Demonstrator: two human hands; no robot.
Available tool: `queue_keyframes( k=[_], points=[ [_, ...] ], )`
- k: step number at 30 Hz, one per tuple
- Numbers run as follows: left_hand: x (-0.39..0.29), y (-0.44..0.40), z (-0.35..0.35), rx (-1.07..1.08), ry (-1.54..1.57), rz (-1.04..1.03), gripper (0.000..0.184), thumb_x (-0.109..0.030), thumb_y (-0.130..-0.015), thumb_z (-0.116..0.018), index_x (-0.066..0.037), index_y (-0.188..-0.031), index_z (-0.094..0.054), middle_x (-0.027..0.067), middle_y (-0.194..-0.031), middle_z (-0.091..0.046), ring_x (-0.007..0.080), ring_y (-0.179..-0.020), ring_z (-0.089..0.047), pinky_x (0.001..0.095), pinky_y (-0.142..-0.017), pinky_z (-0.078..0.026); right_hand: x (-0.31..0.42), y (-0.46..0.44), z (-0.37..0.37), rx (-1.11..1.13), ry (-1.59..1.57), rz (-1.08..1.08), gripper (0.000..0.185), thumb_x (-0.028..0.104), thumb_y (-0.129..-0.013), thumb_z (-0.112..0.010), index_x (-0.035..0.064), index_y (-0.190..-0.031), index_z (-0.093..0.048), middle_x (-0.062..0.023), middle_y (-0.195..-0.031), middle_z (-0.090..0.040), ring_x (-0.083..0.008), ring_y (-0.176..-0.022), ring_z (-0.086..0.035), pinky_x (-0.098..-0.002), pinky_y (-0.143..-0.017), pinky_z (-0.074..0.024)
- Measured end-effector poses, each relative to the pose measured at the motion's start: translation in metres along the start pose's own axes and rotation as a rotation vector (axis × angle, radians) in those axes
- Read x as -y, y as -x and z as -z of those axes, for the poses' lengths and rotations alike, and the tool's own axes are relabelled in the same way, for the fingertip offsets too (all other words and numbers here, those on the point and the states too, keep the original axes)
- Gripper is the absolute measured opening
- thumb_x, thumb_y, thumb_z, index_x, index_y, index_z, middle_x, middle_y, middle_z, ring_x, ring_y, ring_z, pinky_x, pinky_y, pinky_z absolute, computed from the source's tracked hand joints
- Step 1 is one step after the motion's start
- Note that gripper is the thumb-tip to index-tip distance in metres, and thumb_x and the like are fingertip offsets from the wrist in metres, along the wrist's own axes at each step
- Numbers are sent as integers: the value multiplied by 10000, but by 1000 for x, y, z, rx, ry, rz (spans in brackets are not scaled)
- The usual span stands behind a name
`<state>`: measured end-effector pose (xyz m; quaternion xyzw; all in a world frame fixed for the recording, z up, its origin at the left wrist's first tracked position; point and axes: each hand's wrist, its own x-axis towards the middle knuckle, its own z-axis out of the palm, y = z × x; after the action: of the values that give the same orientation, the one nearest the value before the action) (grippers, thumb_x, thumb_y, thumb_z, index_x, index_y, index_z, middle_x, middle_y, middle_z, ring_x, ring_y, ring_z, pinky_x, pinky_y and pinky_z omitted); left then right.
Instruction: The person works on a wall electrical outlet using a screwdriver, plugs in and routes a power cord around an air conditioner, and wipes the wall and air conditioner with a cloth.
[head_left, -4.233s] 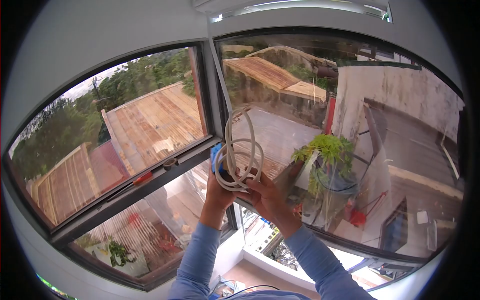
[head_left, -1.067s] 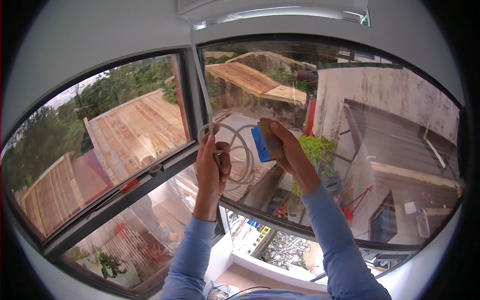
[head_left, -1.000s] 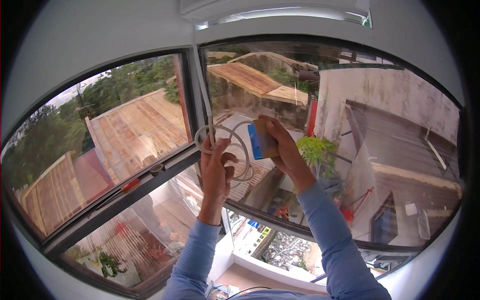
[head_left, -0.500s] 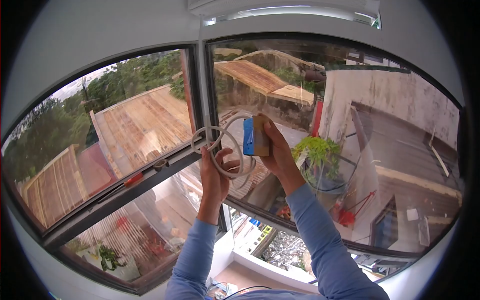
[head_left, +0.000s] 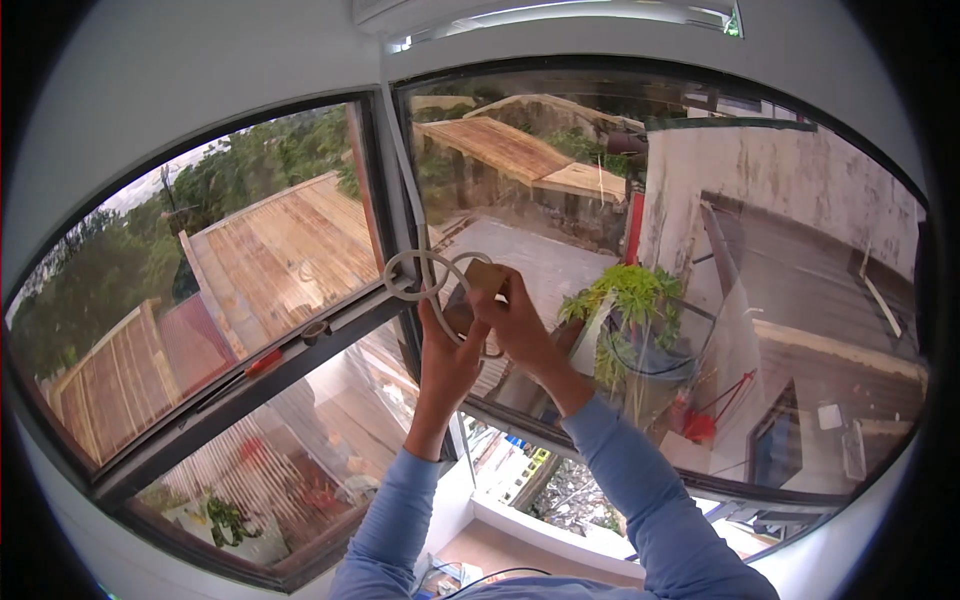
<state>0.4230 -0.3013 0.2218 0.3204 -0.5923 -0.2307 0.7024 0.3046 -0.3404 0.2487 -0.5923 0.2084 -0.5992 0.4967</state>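
Hands drawn together at the tan block — right hand (head_left: 518, 328) pinching it, left hand (head_left: 448, 362) just beneath.
Whether the left's half-hidden fingers grip is unclear. Set apart moments ago, the hands now meet, so block (head_left: 486, 278) and cable (head_left: 407, 294) are handled as one bundle. The block sits before the window corner, tan side facing the wearer, blue side out of sight — fingers hide its long axis. Loops spread left; farther off, beyond the glass, stands a plant (head_left: 640, 292).
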Motion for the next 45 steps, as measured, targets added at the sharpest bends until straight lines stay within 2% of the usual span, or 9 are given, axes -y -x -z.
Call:
queue_keyframes(
  k=[2,4,11,15,24,30,37,43,45],
  points=[
    [2,4,3,58,-26,60,744,-116,-996,-618,30,-1566,-165,195,-1300,-610,262,-1134,-662,329,-852,-562,3,7,-2,42,197,5,705,286,-913,-795,6,-1416,-387,-121,-1274,-541,-193,-1096,-625,-314,-875,-553],
    [36,4,6,39,-110,-105,685,-113,-1007,-589,12,-1562,-208,148,-1223,-629,229,-1086,-671,315,-811,-568,6,2,-1,-17,53,-28,706,243,-884,-815,1,-1386,-383,-159,-1230,-564,-221,-1042,-656,-333,-829,-589],
    [4,16,23,-159,325,189,589,-76,-1009,-554,-93,-1567,-368,95,-1153,-523,132,-937,-625,257,-756,-576,6,0,15,62,-597,-203,475,273,-978,-675,34,-1324,-455,-134,-1144,-627,-236,-971,-698,-377,-714,-647],
    [6,17,29,6,-280,-81,798,-78,-928,-685,-109,-1611,-273,128,-1345,-434,224,-1141,-573,306,-842,-594,6,16,4,73,-744,-287,379,325,-1030,-586,58,-1290,-519,-128,-1054,-659,-207,-870,-705,-350,-686,-634],
    [-27,21,30,-171,-575,-369,947,-199,-805,-856,-46,-1574,-325,209,-1507,-396,324,-1357,-487,370,-911,-566,19,44,-6,186,-461,-337,480,469,-1114,-343,65,-1330,-487,-92,-866,-713,-158,-687,-682,-291,-626,-569],
    [-40,23,31,-194,-94,-99,600,-83,-914,-747,14,-1435,-466,179,-1356,-571,247,-1172,-631,366,-899,-567,25,49,-11,314,-335,-295,461,464,-1118,-343,67,-1273,-520,-80,-834,-699,-134,-678,-679,-277,-613,-560],
    [-46,21,32,-173,-83,-27,653,-76,-874,-799,12,-1427,-463,124,-1260,-615,196,-1135,-616,373,-961,-523,13,44,-13,392,-199,-226,477,475,-1112,-360,44,-1138,-562,-46,-773,-647,-126,-671,-646,-293,-627,-561],
    [-69,19,25,-306,217,-285,650,3,-890,-751,5,-1465,-447,139,-1390,-590,221,-1240,-579,352,-1050,-479,16,48,-6,143,-389,-218,422,402,-1110,-417,4,-1141,-555,-4,-684,-514,-110,-606,-552,-321,-603,-542],
    [-65,15,44,-288,282,-472,451,-191,-1017,-633,-5,-1402,-489,147,-1452,-541,255,-1244,-598,461,-1118,-457,4,39,13,85,-441,-235,405,378,-1097,-469,-13,-1151,-560,19,-653,-439,-96,-571,-498,-318,-590,-533]
  ],
)
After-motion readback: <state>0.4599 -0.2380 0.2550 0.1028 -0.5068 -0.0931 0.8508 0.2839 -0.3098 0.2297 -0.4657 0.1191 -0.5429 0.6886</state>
